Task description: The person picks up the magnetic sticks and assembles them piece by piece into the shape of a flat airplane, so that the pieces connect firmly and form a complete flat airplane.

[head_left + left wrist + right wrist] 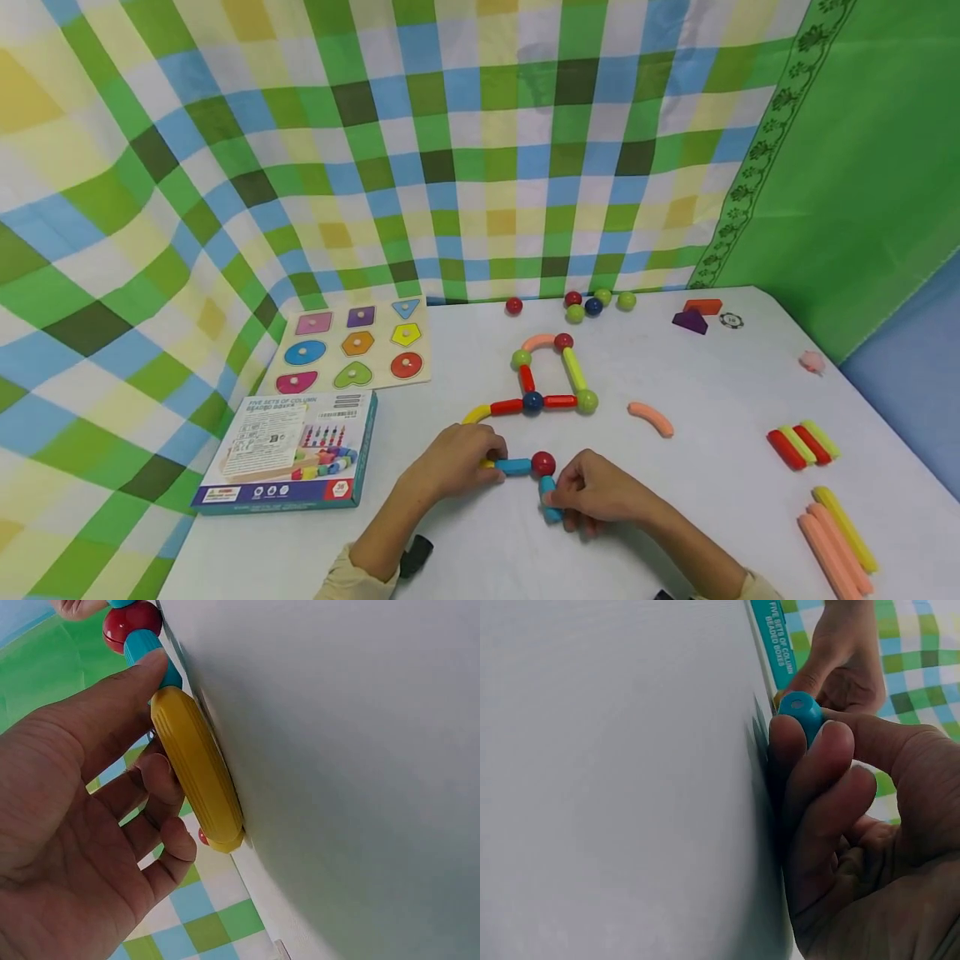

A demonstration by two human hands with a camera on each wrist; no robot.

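My left hand (467, 460) pinches a short blue rod (514, 467), thumb on top in the left wrist view. A yellow rod (196, 765) joins that rod's end; in the head view my fingers mostly hide it. At the blue rod's other end sits a red ball (543, 463). A second short blue rod (548, 487) points from the ball toward me, and my right hand (603, 490) pinches it between thumb and fingers. Behind lies a joined figure of red rods (507, 407), a dark blue ball (532, 402), green balls (587, 402) and a curved yellow rod (477, 413).
A curved pink rod (651, 418) lies right of the figure. Loose balls (574, 313) sit at the back edge. Straight rods (843, 529) and short rods (802, 443) lie at right. At left are a shape puzzle board (382, 367) and a boxed toy (288, 450).
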